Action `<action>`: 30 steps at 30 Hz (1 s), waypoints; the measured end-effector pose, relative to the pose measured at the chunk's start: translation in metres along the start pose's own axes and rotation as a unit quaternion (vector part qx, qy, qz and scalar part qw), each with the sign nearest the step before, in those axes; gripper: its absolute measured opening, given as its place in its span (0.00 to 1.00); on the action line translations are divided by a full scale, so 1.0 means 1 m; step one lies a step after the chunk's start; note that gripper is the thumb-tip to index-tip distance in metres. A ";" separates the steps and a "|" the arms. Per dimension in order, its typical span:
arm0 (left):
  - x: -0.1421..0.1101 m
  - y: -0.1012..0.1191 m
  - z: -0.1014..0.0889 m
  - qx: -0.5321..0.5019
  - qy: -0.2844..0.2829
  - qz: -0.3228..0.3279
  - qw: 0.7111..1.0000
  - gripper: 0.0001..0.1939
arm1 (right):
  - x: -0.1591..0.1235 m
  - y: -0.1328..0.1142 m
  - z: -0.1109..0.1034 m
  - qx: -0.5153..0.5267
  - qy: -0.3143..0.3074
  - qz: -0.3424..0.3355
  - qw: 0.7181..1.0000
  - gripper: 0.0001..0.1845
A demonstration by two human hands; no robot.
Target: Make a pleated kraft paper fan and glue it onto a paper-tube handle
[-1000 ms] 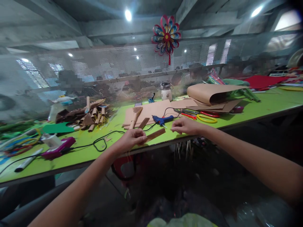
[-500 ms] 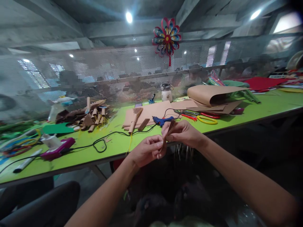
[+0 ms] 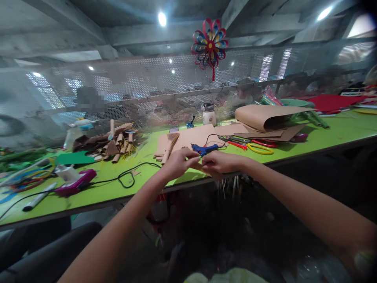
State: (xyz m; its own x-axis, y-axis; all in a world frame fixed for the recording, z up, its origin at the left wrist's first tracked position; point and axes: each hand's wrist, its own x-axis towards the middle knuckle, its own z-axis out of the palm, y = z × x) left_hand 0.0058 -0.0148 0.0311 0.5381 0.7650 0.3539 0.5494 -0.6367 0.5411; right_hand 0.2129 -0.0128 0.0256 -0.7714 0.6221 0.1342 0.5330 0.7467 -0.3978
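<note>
My left grip (image 3: 180, 164) pinches one end of a brown paper strip (image 3: 196, 166) near the front edge of the worktop (image 3: 106, 190). My right grip (image 3: 220, 163) meets the other end; I cannot tell whether it is closed. A blue glue gun (image 3: 205, 149) lies just behind.

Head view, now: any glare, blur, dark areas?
All head view: ceiling lamp blown out, hazy; mesh screen soft, smeared leftward; right side under the table nearly black; blue glue gun readable; brown strip between left hand and right hand mostly hidden.

Brown strip (image 3: 196, 165), blue glue gun (image 3: 209, 149)
</note>
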 end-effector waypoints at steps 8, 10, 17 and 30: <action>0.006 -0.026 0.028 0.062 -0.068 -0.016 0.996 0.08 | 0.021 0.019 0.005 -0.051 -0.038 0.010 0.998 0.09; 0.003 -0.033 0.030 0.059 -0.052 -0.037 0.996 0.09 | 0.018 0.023 0.011 -0.050 -0.009 0.013 0.999 0.09; -0.011 -0.035 0.033 0.093 0.015 -0.077 0.993 0.09 | 0.007 0.033 0.031 -0.039 0.093 -0.004 0.995 0.09; 0.003 -0.038 0.036 0.133 -0.039 -0.010 0.990 0.09 | 0.013 0.036 0.033 -0.054 0.085 -0.049 0.994 0.07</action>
State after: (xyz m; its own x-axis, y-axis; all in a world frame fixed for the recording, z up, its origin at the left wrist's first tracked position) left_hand 0.0097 0.0081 -0.0159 0.5682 0.7739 0.2797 0.7034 -0.6332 0.3229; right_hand 0.2106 0.0150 -0.0168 -0.7564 0.5687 0.3232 0.4995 0.8212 -0.2759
